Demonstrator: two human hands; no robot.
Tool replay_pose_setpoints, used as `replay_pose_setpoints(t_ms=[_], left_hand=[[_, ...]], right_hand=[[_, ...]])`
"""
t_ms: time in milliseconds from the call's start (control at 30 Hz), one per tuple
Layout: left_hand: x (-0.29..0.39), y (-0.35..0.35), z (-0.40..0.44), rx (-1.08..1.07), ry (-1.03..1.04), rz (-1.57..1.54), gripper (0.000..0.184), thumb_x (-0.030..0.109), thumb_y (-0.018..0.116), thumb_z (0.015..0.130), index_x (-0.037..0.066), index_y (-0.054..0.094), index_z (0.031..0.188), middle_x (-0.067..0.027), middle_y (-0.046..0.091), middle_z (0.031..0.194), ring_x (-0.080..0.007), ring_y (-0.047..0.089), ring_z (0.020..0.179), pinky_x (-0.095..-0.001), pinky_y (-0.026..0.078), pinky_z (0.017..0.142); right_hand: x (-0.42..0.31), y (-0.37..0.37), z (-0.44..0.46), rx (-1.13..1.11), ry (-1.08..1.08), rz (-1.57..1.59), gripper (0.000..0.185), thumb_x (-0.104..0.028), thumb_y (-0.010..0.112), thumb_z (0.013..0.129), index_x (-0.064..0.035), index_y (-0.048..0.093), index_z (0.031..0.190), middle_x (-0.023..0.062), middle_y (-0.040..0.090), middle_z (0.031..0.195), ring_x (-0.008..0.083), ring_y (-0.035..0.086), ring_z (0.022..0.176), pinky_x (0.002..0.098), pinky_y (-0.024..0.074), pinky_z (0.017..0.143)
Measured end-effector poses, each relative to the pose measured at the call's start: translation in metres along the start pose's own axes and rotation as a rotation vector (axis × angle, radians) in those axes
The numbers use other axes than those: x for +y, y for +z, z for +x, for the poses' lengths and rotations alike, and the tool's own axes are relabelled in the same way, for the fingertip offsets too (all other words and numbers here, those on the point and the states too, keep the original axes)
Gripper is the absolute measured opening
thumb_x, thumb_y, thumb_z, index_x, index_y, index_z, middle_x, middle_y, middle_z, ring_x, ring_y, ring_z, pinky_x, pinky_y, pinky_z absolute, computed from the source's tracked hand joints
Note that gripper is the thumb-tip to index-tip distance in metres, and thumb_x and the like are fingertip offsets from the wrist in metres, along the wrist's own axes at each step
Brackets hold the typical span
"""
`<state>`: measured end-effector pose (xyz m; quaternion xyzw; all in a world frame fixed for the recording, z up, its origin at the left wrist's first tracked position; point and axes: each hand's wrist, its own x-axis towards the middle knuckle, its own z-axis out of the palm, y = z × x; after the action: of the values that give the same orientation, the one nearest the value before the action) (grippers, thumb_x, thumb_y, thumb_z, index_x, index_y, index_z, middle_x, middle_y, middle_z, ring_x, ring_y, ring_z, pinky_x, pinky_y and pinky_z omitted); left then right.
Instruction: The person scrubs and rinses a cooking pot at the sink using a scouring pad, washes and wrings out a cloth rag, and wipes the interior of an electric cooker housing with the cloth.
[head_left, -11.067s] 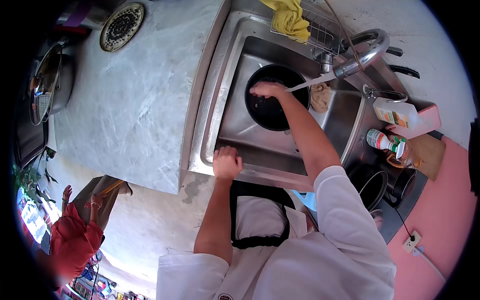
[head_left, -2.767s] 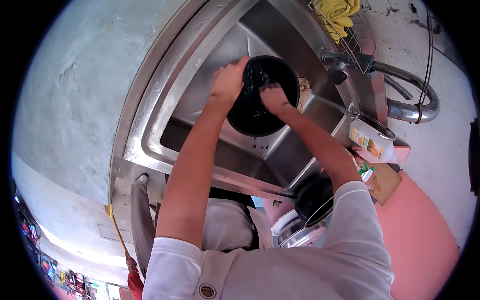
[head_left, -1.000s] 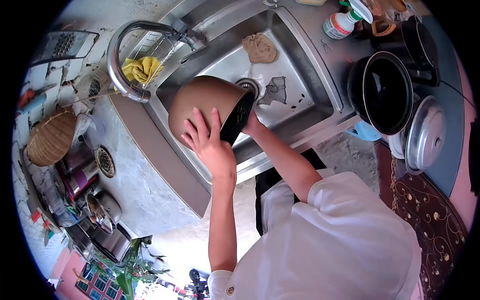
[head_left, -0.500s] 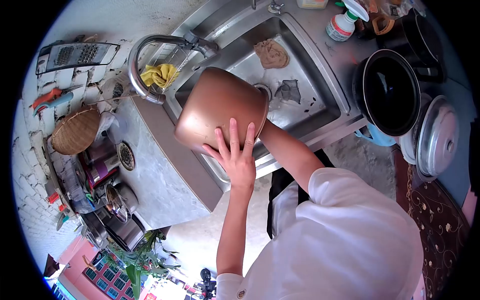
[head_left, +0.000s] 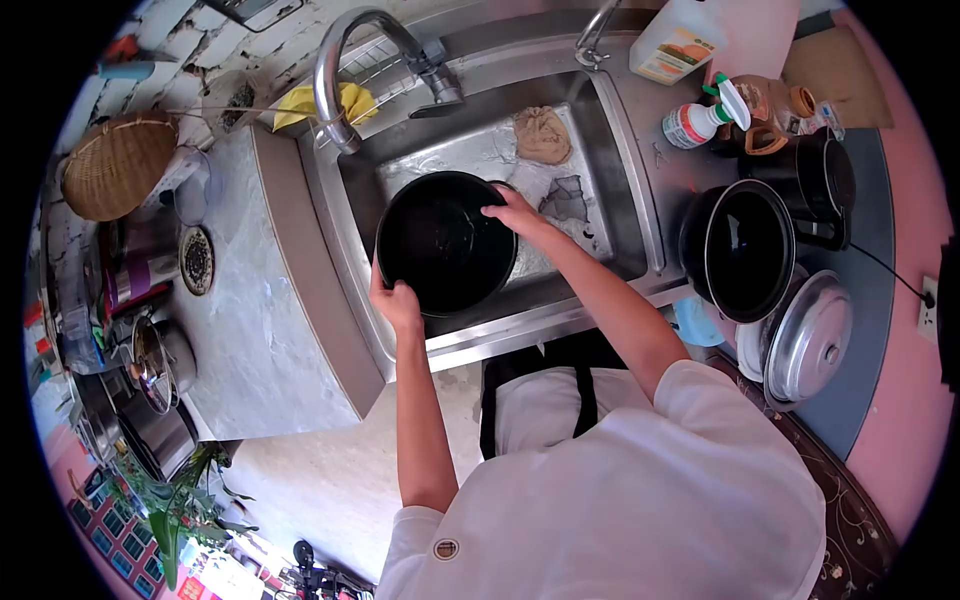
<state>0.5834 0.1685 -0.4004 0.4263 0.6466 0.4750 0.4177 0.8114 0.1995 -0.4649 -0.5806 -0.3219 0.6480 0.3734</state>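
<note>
here, left hand (head_left: 397,304) and right hand (head_left: 517,213) grip the pot (head_left: 445,240). a tan cloth (head_left: 542,135) lies in the sink (head_left: 632,150).

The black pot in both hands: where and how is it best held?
The pot is likely best gripped at opposite sides of its rim, from the person's side: it is round, opens toward the camera and shows no handle. The left hand and right hand hold it there.

Behind the pot (head_left: 447,243), a cloth (head_left: 543,136) lies in the sink (head_left: 622,185).
</note>
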Motion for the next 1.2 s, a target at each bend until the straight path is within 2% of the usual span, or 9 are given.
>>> replay_pose_setpoints(t_ms=[200, 467, 567, 633, 700, 833, 933, 1133, 1200], left_hand=[[-0.015, 0.012, 0.013, 0.02, -0.339, -0.244, 0.067, -0.02, 0.028, 0.06, -0.002, 0.053, 0.12, -0.0131, 0.059, 0.111, -0.0208, 0.058, 0.101, -0.0286, 0.043, 0.092], [-0.002, 0.015, 0.029, 0.042, -0.538, -0.23, 0.064, -0.017, 0.03, 0.063, -0.002, 0.05, 0.122, -0.0142, 0.059, 0.11, -0.0208, 0.058, 0.1, -0.0296, 0.044, 0.091], [0.005, 0.026, 0.035, -0.041, -0.435, 0.02, 0.057, -0.008, 0.039, 0.069, 0.0, 0.048, 0.124, -0.0154, 0.059, 0.112, -0.026, 0.058, 0.102, -0.0334, 0.043, 0.091], [0.031, 0.038, 0.037, -0.237, -0.231, 0.309, 0.054, 0.005, 0.05, 0.071, 0.002, 0.047, 0.125, -0.0174, 0.055, 0.118, -0.0322, 0.052, 0.112, -0.0449, 0.035, 0.097], [0.067, 0.061, 0.027, -0.299, -0.036, 0.642, 0.065, 0.02, 0.057, 0.07, 0.004, 0.04, 0.131, -0.0189, 0.038, 0.136, -0.0331, 0.029, 0.13, -0.0585, 0.014, 0.104], [0.106, 0.105, 0.005, -0.413, 0.396, 1.069, 0.069, 0.026, 0.059, 0.07, -0.001, 0.039, 0.131, -0.0177, 0.037, 0.137, -0.0318, 0.029, 0.13, -0.0543, 0.011, 0.107], [0.13, 0.143, -0.019, -0.396, 0.538, 1.312, 0.068, 0.028, 0.058, 0.071, -0.004, 0.04, 0.129, -0.016, 0.04, 0.135, -0.0291, 0.032, 0.128, -0.0529, 0.015, 0.106], [0.138, 0.167, -0.038, -0.377, 0.755, 1.625, 0.066, 0.026, 0.058, 0.069, -0.007, 0.044, 0.124, -0.0159, 0.044, 0.131, -0.0279, 0.038, 0.123, -0.0473, 0.019, 0.106], [0.139, 0.155, -0.026, -0.412, 0.812, 1.426, 0.062, 0.019, 0.056, 0.069, -0.003, 0.044, 0.126, -0.0154, 0.045, 0.13, -0.0298, 0.038, 0.124, -0.0486, 0.018, 0.106]], right_hand=[[0.002, -0.008, 0.008, 0.057, -0.033, -0.148, 0.047, 0.008, 0.045, 0.074, -0.0053, 0.051, 0.119, 0.0086, 0.062, 0.099, 0.0178, 0.055, 0.098, 0.0296, 0.0408, 0.088], [0.031, -0.003, 0.023, 0.208, -0.113, -0.372, 0.045, 0.006, 0.048, 0.073, -0.0047, 0.054, 0.117, 0.0121, 0.063, 0.101, 0.0198, 0.059, 0.098, 0.0287, 0.0436, 0.085], [0.055, -0.003, 0.027, 0.269, -0.05, -0.494, 0.045, 0.005, 0.051, 0.08, -0.0078, 0.05, 0.123, 0.0102, 0.061, 0.11, 0.0207, 0.057, 0.1, 0.0295, 0.0425, 0.087], [0.064, -0.002, 0.02, 0.152, 0.118, -0.082, 0.043, 0.003, 0.052, 0.083, -0.0089, 0.05, 0.124, 0.0095, 0.06, 0.111, 0.0188, 0.057, 0.1, 0.0297, 0.0433, 0.087], [0.076, 0.005, 0.015, 0.128, 0.177, 0.141, 0.042, 0.002, 0.053, 0.082, -0.007, 0.05, 0.123, 0.0098, 0.06, 0.11, 0.019, 0.057, 0.1, 0.0311, 0.0448, 0.086], [0.1, 0.036, 0.015, -0.214, 0.166, 0.664, 0.04, -0.018, 0.047, 0.092, -0.002, 0.044, 0.128, 0.0058, 0.053, 0.122, 0.0187, 0.051, 0.109, 0.0331, 0.0427, 0.093], [-0.049, 0.072, -0.048, -0.192, -0.377, 1.462, 0.045, -0.024, 0.042, 0.089, 0.0005, 0.043, 0.127, 0.0109, 0.043, 0.132, 0.0203, 0.036, 0.125, 0.0346, 0.0198, 0.109], [-0.083, 0.075, -0.038, -0.271, -0.831, 1.725, 0.044, -0.02, 0.037, 0.089, 0.0032, 0.039, 0.127, 0.0121, 0.044, 0.13, 0.0207, 0.035, 0.125, 0.0355, 0.0181, 0.109], [-0.064, 0.076, -0.043, -0.1, -0.742, 1.493, 0.041, -0.018, 0.036, 0.09, 0.002, 0.041, 0.125, 0.0115, 0.047, 0.125, 0.0202, 0.039, 0.122, 0.0345, 0.0223, 0.107]])
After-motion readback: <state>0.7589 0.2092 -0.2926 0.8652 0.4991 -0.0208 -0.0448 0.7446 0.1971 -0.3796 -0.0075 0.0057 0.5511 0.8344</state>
